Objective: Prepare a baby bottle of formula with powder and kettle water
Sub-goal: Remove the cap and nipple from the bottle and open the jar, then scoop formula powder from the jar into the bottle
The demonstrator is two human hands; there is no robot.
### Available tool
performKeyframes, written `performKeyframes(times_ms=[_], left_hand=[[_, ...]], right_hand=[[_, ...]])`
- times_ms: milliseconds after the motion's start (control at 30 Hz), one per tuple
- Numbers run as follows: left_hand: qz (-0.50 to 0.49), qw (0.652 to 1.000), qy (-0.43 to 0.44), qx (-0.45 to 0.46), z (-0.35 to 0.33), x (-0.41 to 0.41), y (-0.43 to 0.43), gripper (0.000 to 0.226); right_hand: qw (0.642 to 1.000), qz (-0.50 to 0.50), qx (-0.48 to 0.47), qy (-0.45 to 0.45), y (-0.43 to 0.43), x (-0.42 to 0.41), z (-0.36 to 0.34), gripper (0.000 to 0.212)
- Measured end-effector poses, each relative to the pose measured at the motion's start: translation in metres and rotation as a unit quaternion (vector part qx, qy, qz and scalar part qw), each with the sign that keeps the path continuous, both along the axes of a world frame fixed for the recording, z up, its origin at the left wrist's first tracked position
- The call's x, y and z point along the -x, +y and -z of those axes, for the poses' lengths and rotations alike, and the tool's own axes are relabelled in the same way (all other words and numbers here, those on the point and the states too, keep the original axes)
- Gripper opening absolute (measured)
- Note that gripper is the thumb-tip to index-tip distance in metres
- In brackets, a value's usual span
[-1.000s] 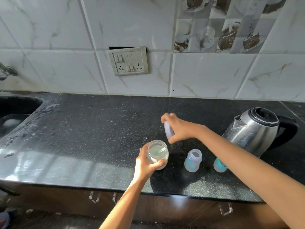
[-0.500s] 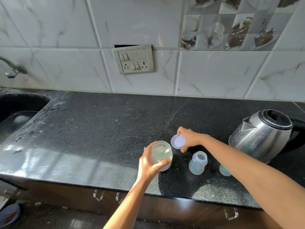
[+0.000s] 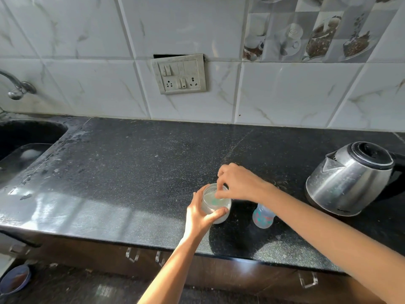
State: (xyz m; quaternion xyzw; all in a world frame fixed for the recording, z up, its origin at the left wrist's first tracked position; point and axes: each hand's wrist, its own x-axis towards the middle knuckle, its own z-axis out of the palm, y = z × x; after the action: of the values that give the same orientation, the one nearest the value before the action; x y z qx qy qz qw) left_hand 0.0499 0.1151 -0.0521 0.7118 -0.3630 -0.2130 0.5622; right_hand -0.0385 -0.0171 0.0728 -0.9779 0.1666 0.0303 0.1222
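Note:
An open clear jar of white powder [image 3: 215,213] stands near the counter's front edge, and my left hand [image 3: 198,216] grips its side. My right hand [image 3: 238,183] reaches over the jar mouth, thumb and forefinger pinched on the handle end of a green scoop [image 3: 213,201] lying in the powder. Just right of the jar stands a small open baby bottle [image 3: 262,218] with coloured print, its top hidden under my right forearm. A steel kettle [image 3: 350,181] with a black lid sits at the right. The jar's lid is out of sight.
The black stone counter [image 3: 131,172] runs left to a sink [image 3: 26,132] with a tap [image 3: 17,86] above it. A switch and socket plate [image 3: 179,73] hangs on the tiled wall. Cabinet handles show below the counter's front edge.
My right hand carried the pale lid down to the counter behind the jar, let it go, and came back to the jar mouth. My left hand stayed on the jar.

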Motion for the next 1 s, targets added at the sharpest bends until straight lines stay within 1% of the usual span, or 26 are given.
performKeyframes(times_ms=[67,100,167,233,300,400,500,600,667,767,800,900,1000], left_hand=[[0.003,1.000,-0.003,0.003,0.000,0.000,0.000,0.074],[0.003,1.000,-0.005,0.005,0.000,0.001,0.000,0.074],[0.001,1.000,-0.004,0.007,0.000,0.002,0.000,0.076],[-0.002,1.000,0.000,0.009,0.000,0.002,0.001,0.078],[-0.001,1.000,-0.001,0.007,0.000,0.002,0.001,0.081],[0.003,1.000,-0.004,0.005,0.001,0.002,0.001,0.083],[0.012,1.000,-0.003,0.006,0.000,-0.001,0.002,0.086],[0.020,1.000,-0.007,0.006,0.000,-0.004,0.002,0.084],[0.025,1.000,-0.011,0.006,-0.001,-0.004,0.003,0.081],[0.030,0.999,-0.010,0.014,-0.003,-0.004,0.003,0.078],[0.032,0.999,-0.006,0.016,-0.003,-0.003,0.003,0.077],[0.031,0.999,0.007,0.018,-0.005,-0.003,0.004,0.075],[0.024,1.000,0.007,0.018,-0.004,-0.003,0.004,0.073]], right_hand=[[0.993,0.012,0.098,0.061,0.014,-0.005,0.009,0.024],[0.987,0.026,0.128,0.089,0.019,-0.009,0.013,0.022],[0.976,0.055,0.166,0.133,0.027,-0.017,0.019,0.022],[0.966,0.070,0.192,0.158,0.031,-0.023,0.020,0.030],[0.962,0.075,0.203,0.165,0.031,-0.027,0.021,0.039],[0.967,0.079,0.210,0.120,0.031,-0.027,0.024,0.041],[0.972,0.064,0.224,0.034,0.029,-0.023,0.029,0.027],[0.973,0.013,0.230,-0.001,0.028,-0.020,0.038,0.016],[0.983,-0.008,0.182,0.001,0.028,-0.020,0.042,0.014],[0.998,0.035,0.041,0.023,0.025,-0.019,0.039,0.010],[0.998,0.052,0.005,0.024,0.024,-0.018,0.037,0.008],[0.993,0.093,-0.071,0.005,0.023,-0.015,0.028,0.019],[0.983,0.132,-0.127,-0.009,0.017,-0.009,0.015,0.016]])
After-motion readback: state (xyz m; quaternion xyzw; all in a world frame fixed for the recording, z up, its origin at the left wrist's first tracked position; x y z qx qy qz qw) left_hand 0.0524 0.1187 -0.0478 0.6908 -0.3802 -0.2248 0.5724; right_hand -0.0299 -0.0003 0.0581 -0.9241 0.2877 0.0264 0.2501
